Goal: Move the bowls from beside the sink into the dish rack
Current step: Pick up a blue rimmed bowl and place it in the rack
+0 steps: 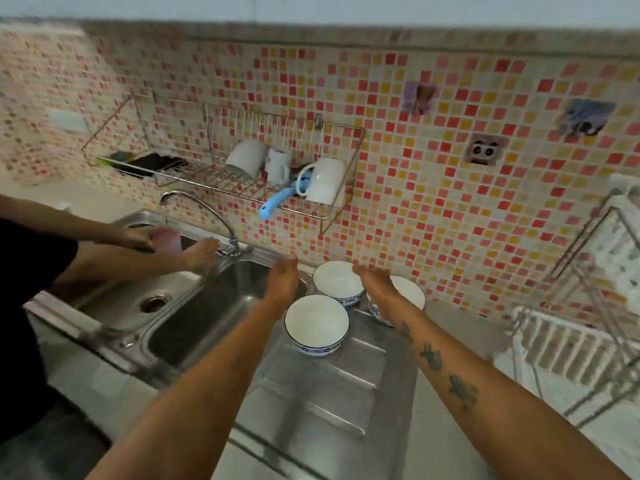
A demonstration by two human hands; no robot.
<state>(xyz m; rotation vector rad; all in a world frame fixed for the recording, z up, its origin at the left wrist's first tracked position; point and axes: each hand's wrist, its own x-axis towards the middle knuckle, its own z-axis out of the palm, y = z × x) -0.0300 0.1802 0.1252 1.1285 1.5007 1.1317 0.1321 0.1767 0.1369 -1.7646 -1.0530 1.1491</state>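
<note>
- Three white bowls with blue-patterned bases stand upright on the ribbed steel drainboard just right of the sink basin: the near bowl, the middle bowl behind it, and the right bowl close to the tiled wall.
- The left hand hovers flat and spread above the basin's right edge, fingers released, gripping nothing, just left of the middle bowl.
- The right hand reaches out between the middle bowl and the right bowl, fingers extended and empty; its wrist covers part of the right bowl.
- The white dish rack stands on the worktop at the far right, well apart from the bowls.
- A wire wall shelf hangs above the sink, carrying white mugs and a blue-handled tool.
- The curved faucet rises behind the basin.
- A second person's hands are at the left basin by the faucet base, one holding a pink cup.
</note>
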